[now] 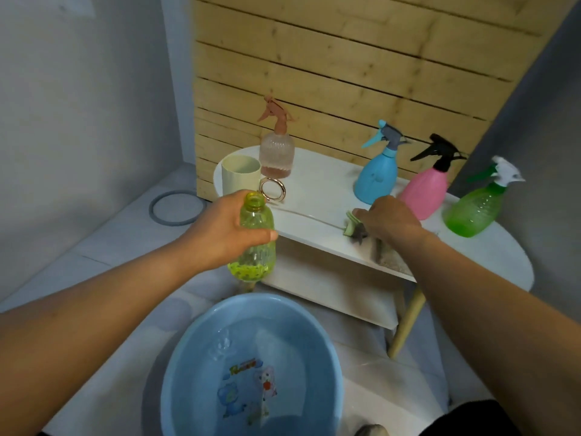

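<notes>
- Your left hand (226, 228) is clenched round the waist of the yellow-green bottle (256, 243), with the thumb across its front. The bottle is upright with its open neck on top, which keeps the little liquid at its bottom from spilling
- The bottle hangs in the air just in front of the near edge of the white table (314, 190) and over the far rim of the blue basin (171, 369). Any drip there would likely fall into the basin's water
- Your right hand (390, 221) lies over the spray head (353, 226), which rests on the tabletop close to its near edge. The fingers curl down onto it, but blur hides whether they pinch it or only touch it
- Judged from the bare neck, this head belongs on the bottle, and the step in hand is fetching it
- A bare stretch of tabletop lies between your hands, so the way left along the edge is open
- The blue sprayer (375, 177) and the pink sprayer (424, 191) stand just behind your right hand, and the green sprayer (474, 209) is further right. Lifting toward yourself should avoid knocking them
- The cream cup (240, 176) and a gold ring (273, 190) stand just behind the bottle's neck, so keep the bottle on the near side of the edge
- A sideways push could send the head over that edge
</notes>
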Motion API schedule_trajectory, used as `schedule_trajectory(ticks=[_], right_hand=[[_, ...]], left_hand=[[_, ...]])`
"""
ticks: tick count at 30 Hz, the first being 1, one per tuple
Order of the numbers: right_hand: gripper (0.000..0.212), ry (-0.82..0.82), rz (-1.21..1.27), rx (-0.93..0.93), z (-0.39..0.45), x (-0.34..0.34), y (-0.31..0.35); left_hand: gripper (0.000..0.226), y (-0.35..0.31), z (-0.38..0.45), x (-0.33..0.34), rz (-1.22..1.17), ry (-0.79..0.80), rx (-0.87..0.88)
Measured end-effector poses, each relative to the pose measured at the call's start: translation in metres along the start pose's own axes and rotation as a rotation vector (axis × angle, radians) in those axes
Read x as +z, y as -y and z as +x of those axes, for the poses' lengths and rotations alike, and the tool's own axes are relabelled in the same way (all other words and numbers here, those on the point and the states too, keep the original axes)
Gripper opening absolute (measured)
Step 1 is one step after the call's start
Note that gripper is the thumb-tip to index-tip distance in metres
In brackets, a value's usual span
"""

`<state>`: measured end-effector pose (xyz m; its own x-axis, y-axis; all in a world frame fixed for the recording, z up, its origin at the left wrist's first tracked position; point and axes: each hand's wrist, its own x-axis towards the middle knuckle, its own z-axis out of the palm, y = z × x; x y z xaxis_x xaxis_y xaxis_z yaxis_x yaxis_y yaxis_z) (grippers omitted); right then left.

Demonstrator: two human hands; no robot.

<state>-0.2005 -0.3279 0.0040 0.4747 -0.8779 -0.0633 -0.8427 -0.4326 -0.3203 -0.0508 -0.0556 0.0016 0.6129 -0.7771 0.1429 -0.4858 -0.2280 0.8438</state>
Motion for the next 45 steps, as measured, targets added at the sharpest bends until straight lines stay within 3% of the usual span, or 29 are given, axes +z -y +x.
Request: schedule_trajectory(ticks=[4,11,20,25,31,36,45], right_hand=[[0.052,0.004,-0.038,0.039,-0.002,0.000,-0.009],[0.063,0.112,0.197,0.134,0.009,0.019,0.000],[0.044,0.052,0.315,0.170,0.017,0.021,0.002],[0.042,0.028,0.659,0.188,0.007,-0.012,0.011],[0.027,-0.166,0.782,-0.012,-0.033,-0.080,0.056],[0.039,-0.318,0.667,-0.283,-0.071,-0.103,0.093],[0.061,-0.494,0.495,-0.483,-0.104,-0.118,0.115]], left_hand=[[0.043,-0.020,0.016,0.006,-0.009,0.005,0.044],[0.046,-0.033,0.029,0.015,0.023,0.028,0.078],[0.044,-0.022,0.026,0.017,0.004,0.014,0.075],[0.047,-0.012,0.016,0.017,-0.011,0.022,0.071],[0.042,-0.003,0.000,0.013,0.003,0.011,0.016],[0.044,0.000,-0.011,0.005,0.014,-0.003,0.009],[0.042,-0.001,-0.021,-0.014,0.057,-0.028,0.014]])
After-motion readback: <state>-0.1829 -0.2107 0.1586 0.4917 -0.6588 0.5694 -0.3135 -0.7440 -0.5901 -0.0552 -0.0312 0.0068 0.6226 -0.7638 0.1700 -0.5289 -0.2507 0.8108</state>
